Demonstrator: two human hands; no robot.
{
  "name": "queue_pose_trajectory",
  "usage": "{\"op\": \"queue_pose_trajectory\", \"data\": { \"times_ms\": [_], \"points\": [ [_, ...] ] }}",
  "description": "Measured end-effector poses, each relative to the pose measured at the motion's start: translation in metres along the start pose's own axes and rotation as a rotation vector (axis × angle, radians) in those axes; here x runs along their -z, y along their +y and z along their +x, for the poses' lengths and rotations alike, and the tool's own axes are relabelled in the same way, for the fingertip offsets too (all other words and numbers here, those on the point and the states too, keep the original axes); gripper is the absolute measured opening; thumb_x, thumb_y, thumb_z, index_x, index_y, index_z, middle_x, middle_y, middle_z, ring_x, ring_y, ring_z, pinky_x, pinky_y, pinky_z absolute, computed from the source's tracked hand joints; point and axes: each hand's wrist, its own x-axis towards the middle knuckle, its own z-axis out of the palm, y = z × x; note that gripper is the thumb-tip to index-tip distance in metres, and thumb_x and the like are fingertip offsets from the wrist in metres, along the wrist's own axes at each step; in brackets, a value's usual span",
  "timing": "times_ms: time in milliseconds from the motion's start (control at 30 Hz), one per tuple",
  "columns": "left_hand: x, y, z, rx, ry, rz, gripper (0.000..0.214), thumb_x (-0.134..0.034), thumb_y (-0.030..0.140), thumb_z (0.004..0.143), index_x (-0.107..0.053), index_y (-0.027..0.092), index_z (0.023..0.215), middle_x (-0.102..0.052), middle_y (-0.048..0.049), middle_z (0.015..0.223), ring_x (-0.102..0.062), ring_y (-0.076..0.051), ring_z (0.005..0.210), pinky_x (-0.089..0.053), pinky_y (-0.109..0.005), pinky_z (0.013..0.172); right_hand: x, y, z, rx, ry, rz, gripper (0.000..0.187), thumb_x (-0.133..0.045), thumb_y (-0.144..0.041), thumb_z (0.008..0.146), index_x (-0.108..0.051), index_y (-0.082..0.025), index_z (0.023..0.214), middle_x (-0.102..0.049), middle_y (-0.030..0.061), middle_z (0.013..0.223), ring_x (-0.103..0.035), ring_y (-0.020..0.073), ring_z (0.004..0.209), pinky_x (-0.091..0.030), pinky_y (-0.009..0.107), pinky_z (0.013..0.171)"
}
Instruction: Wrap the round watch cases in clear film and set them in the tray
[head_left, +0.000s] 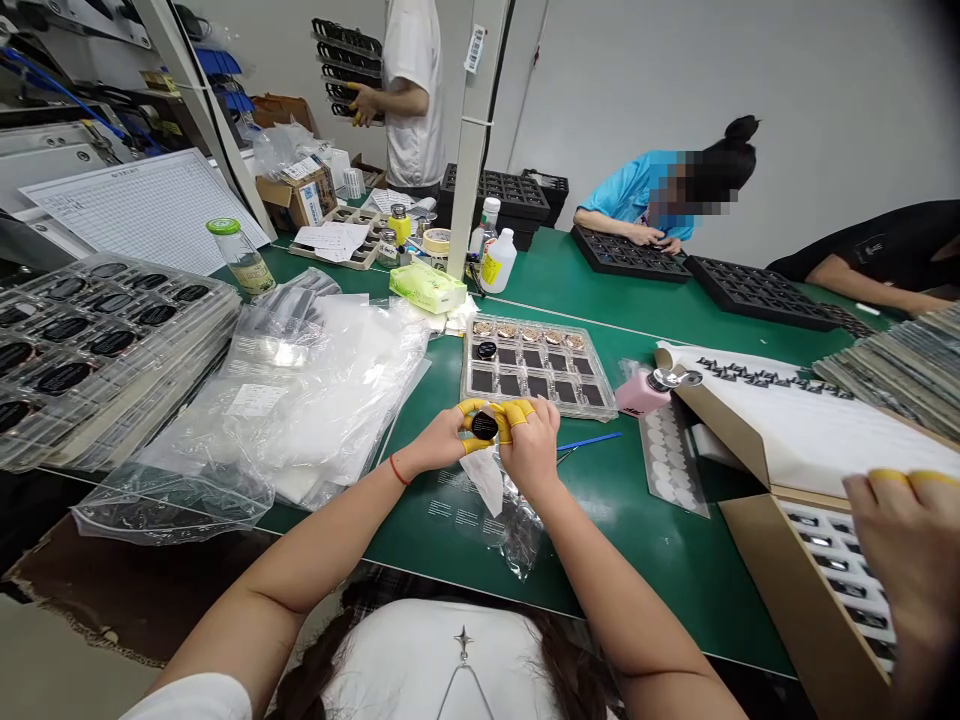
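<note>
Both my hands meet above the green work mat (615, 510), wearing yellow finger cots. My left hand (442, 440) and my right hand (529, 450) pinch a small round black disc (484, 426) between them. Just ahead of them lies a clear plastic tray (538, 385) holding gold-coloured round pieces, one black disc and dark square pads. A torn clear bag (517, 530) and a white film scrap (482, 478) lie under my wrists.
Stacked trays of black discs (97, 350) and white-filled plastic bags (300, 390) fill the left. A pink dispenser bottle (641, 393) and an open cardboard box (780, 450) stand right, where a co-worker's hand (900, 550) reaches in. Other workers sit at black trays beyond.
</note>
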Motion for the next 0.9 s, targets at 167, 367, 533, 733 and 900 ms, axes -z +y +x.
{"op": "queue_pose_trajectory", "data": {
  "times_ms": [167, 367, 533, 733, 900],
  "points": [
    [-0.001, -0.004, 0.003, 0.047, -0.013, -0.113, 0.054, -0.071, 0.028, 0.071, -0.049, 0.019, 0.12, -0.062, -0.008, 0.108, -0.063, -0.021, 0.093, -0.051, -0.031, 0.08, 0.002, 0.008, 0.01, -0.012, -0.007, 0.064, 0.023, -0.041, -0.013, 0.083, -0.063, -0.019, 0.089, -0.06, 0.0078, 0.08, -0.048, 0.0244, 0.09, -0.034, 0.044, 0.09],
    [0.0, -0.004, 0.004, 0.073, 0.0, -0.187, 0.051, -0.072, 0.026, 0.07, -0.05, 0.019, 0.115, -0.061, -0.0076, 0.108, -0.063, -0.02, 0.093, -0.05, -0.034, 0.085, 0.044, 0.055, -0.028, -0.417, -0.002, 0.135, 0.03, -0.043, -0.033, 0.088, -0.058, -0.019, 0.11, -0.064, 0.0119, 0.1, -0.055, 0.027, 0.09, -0.042, 0.043, 0.081],
    [0.001, -0.004, 0.005, 0.08, 0.026, -0.161, 0.053, -0.071, 0.028, 0.071, -0.049, 0.021, 0.118, -0.062, -0.0074, 0.108, -0.064, -0.02, 0.093, -0.05, -0.034, 0.083, 0.058, 0.102, -0.09, -0.59, -0.329, 0.002, 0.027, -0.044, -0.027, 0.083, -0.064, -0.019, 0.1, -0.066, 0.0113, 0.089, -0.06, 0.0264, 0.082, -0.045, 0.041, 0.073],
    [-0.003, -0.007, 0.004, 0.058, 0.028, -0.09, 0.057, -0.071, 0.03, 0.071, -0.05, 0.021, 0.123, -0.065, -0.0082, 0.11, -0.064, -0.022, 0.096, -0.05, -0.035, 0.084, 0.03, 0.063, -0.055, -0.352, -0.178, 0.133, 0.027, -0.046, -0.029, 0.088, -0.062, -0.019, 0.107, -0.066, 0.0093, 0.095, -0.058, 0.0242, 0.09, -0.046, 0.04, 0.079],
    [-0.002, -0.01, 0.005, 0.024, 0.056, -0.125, 0.061, -0.07, 0.029, 0.072, -0.047, 0.019, 0.128, -0.065, -0.0102, 0.114, -0.064, -0.023, 0.099, -0.05, -0.036, 0.088, -0.007, 0.017, 0.009, -0.181, -0.293, 0.435, 0.041, -0.053, -0.025, 0.085, -0.049, -0.018, 0.125, -0.065, 0.0038, 0.086, -0.059, 0.0178, 0.078, -0.048, 0.03, 0.07]
  ]
}}
